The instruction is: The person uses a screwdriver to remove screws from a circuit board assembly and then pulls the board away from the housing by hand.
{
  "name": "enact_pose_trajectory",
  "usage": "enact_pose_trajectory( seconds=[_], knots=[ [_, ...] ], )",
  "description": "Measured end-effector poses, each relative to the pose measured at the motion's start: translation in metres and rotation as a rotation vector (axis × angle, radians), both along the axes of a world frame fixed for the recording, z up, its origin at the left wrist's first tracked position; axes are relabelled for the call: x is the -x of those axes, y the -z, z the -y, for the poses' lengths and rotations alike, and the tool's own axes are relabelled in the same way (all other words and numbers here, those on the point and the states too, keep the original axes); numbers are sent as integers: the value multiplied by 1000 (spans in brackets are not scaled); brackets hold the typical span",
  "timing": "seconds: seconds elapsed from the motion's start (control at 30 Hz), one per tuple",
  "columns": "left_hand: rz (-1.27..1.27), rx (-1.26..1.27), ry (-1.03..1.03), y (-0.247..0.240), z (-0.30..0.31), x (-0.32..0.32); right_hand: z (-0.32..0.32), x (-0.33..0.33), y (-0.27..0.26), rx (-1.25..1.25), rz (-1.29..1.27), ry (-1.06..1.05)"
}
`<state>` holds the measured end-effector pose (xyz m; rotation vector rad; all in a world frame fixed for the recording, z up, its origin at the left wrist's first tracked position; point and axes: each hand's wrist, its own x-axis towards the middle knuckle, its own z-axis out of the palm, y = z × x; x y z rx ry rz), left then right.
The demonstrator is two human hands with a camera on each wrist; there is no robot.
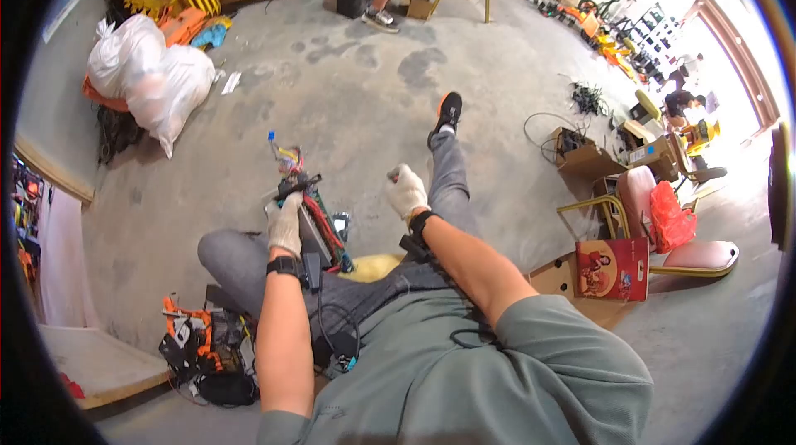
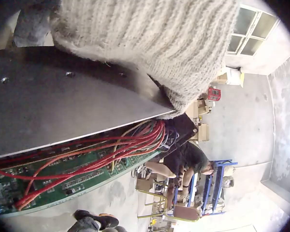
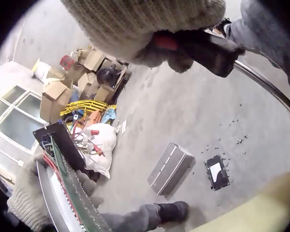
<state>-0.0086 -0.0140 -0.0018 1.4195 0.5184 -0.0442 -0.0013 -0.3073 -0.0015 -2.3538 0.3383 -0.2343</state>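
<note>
In the head view my gloved left hand grips the end of a long metal-cased unit with wires over my lap. The left wrist view shows that hand on the bare metal plate, beside a green circuit board and red wires. A black end piece sits at the unit's wired end in the right wrist view. My gloved right hand is raised to the right of the unit, apart from it. Its fingers curl round a black and red tool handle with a metal shaft.
A grey metal case, a small black part and scattered screws lie on the floor. White bags stand at the left. Orange and black parts lie beside my left hip. A red box and chairs are at the right.
</note>
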Motion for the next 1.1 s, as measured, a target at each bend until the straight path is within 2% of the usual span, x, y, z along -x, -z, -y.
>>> enact_pose_trajectory(
  seconds=[0.07, 0.17, 0.2, 0.3, 0.43, 0.57, 0.73, 0.8, 0.93, 1.0, 1.1],
  knots=[
    [-20, -49, 8, 0, -3, 1, -2, 0, -3, -73, -51, 36],
    [3, -78, 9, 26, -9, -6, 2, 2, -11, -106, -74, 30],
    [4, -114, -37, 25, -6, -6, 4, 2, -13, -125, -102, 33],
    [-34, -98, 31, 13, -7, -2, 7, 4, -13, -171, -79, 22],
    [-6, -39, -5, -19, 6, 7, 10, 6, -12, -201, -85, 30],
    [1, -22, -45, -18, 7, 8, 8, 8, -22, -215, -124, 40],
    [-5, -71, -23, 3, 0, 2, 14, 5, -14, -153, -170, -6],
    [-73, -47, -5, -23, 2, 6, 17, 6, -23, -121, -201, -33],
    [-28, -25, -35, -6, 0, 2, 22, 19, -49, -153, -229, -105],
    [-71, -31, 25, -17, -1, 4, 25, 25, -60, -128, -221, -140],
    [-29, -74, 15, 14, -7, -8, 30, 34, -74, -59, -194, -180]
  ],
)
